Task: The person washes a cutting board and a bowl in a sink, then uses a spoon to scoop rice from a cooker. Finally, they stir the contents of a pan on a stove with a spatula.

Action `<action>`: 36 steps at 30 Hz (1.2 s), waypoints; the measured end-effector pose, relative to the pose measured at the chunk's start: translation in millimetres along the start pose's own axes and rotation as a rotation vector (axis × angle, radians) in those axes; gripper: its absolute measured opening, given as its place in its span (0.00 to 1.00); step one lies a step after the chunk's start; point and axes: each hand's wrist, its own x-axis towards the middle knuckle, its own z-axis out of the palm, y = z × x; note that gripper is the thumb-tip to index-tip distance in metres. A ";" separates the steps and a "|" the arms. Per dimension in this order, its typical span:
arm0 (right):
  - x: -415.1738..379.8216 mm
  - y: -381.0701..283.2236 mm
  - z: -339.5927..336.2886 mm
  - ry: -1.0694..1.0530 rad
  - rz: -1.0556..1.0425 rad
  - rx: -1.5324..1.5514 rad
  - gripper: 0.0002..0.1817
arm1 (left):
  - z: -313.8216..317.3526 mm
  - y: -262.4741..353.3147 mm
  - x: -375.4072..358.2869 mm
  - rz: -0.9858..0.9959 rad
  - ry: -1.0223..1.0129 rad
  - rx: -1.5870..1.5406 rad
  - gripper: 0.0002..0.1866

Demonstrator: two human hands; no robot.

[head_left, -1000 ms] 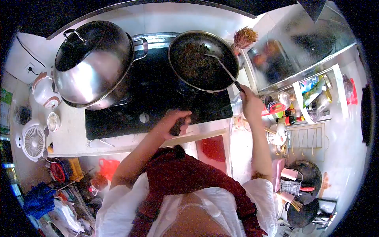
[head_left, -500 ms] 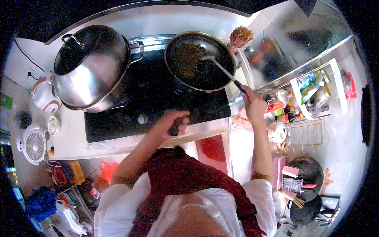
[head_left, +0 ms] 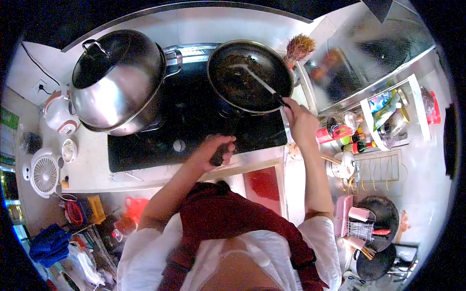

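A dark round wok [head_left: 267, 63] sits on the right side of the black stove [head_left: 194, 102], with dark, crumbly food in it. My right hand [head_left: 300, 119] is closed around the black handle of a metal spatula [head_left: 262, 82], whose head lies in the food. Nearer to my body, in front of the stove's front edge, my left hand [head_left: 218, 151] is curled round a black handle [head_left: 220, 154], probably the wok's. The join between that handle and the wok cannot be made out against the dark stove.
A large pot with a domed steel lid [head_left: 116, 82] fills the stove's left side. A rice cooker [head_left: 60, 112], a small bowl [head_left: 69, 150] and a white fan [head_left: 45, 173] stand at the left. A bristle brush [head_left: 300, 47] and a rack of bottles [head_left: 388, 116] are at the right.
My right hand has moved left and slightly up, and the spatula's head has shifted left, deeper into the food. My left hand keeps its grip. The whole view has shifted slightly.
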 end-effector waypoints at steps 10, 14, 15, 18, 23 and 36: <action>3.7 9.8 3.3 -0.096 -0.043 -0.144 0.14 | 0.4 1.1 -2.3 -0.002 -0.040 -0.024 0.13; 10.5 12.2 -0.4 0.036 -0.038 -0.095 0.13 | -6.0 -0.7 4.4 -0.037 -0.016 -0.061 0.11; 15.5 10.9 6.9 0.038 -0.035 -0.095 0.13 | -6.5 0.0 5.4 -0.037 -0.016 -0.057 0.11; 23.7 11.9 36.7 0.055 -0.015 -0.155 0.15 | -9.0 -1.4 6.0 -0.024 -0.037 -0.037 0.11; 12.8 14.3 18.7 -0.093 0.004 -0.193 0.15 | -8.3 -0.3 5.3 -0.021 -0.087 0.025 0.13; 1.1 6.0 15.8 -0.061 -0.043 -0.043 0.14 | -12.9 -4.5 6.1 -0.026 -0.068 0.014 0.14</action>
